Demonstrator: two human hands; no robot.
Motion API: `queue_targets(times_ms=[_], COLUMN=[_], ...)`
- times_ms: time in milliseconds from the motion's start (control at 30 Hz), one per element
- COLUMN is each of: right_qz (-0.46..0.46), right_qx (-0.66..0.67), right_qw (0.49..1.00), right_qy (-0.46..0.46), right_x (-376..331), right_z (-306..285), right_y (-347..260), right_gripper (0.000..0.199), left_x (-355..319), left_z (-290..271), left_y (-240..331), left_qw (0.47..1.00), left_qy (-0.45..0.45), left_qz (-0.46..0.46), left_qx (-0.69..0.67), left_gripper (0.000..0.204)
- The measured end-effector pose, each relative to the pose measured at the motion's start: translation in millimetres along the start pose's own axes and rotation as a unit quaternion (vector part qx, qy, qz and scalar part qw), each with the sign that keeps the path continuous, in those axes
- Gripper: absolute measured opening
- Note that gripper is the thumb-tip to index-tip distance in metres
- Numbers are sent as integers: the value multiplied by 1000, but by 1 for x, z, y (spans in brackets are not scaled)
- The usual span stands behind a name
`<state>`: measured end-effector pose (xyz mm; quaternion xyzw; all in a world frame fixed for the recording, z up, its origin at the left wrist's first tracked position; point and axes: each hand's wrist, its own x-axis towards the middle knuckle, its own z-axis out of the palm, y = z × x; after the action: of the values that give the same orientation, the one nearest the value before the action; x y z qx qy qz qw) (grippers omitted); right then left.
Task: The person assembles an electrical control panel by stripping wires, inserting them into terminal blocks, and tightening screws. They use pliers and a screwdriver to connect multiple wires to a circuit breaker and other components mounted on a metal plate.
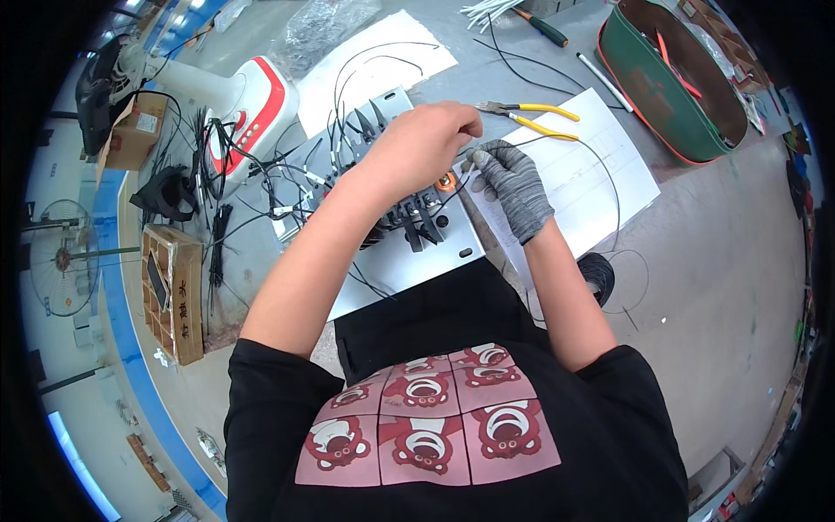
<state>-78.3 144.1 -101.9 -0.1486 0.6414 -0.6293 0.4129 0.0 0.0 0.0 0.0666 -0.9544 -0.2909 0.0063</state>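
Note:
My bare left hand is over a metal plate with black electrical parts on it. Its fingers are pinched, and what they hold, if anything, is hidden. Close beside it, my right hand, in a grey knit glove, has its thumb and fingers closed on a thin black wire. That wire curves away to the right over a white printed sheet. An orange-ringed part shows between the hands. Just beyond them lie pliers with yellow handles.
A white and red fan base stands at the left among tangled black wires. Nearer is a compartmented box. At the far right sit a green bin, a white pen and a screwdriver. A black wire coil lies by my right forearm.

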Motion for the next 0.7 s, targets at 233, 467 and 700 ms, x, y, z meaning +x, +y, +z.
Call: queue_targets(times_ms=[233, 467, 700], right_qz=[-75, -124, -310], right_qx=[-78, -201, -443], right_qw=[994, 972, 841], right_qy=[10, -19, -22], right_x=[15, 18, 16], right_z=[2, -3, 13], right_y=[8, 5, 2], right_gripper=[13, 21, 30], left_x=[-19, -11, -15], left_z=[1, 4, -4], left_y=[-3, -5, 27], left_qw=[978, 996, 964], left_qy=[-60, 37, 59], left_qz=[7, 19, 225], left_qx=[200, 80, 125], left_gripper=[11, 15, 31])
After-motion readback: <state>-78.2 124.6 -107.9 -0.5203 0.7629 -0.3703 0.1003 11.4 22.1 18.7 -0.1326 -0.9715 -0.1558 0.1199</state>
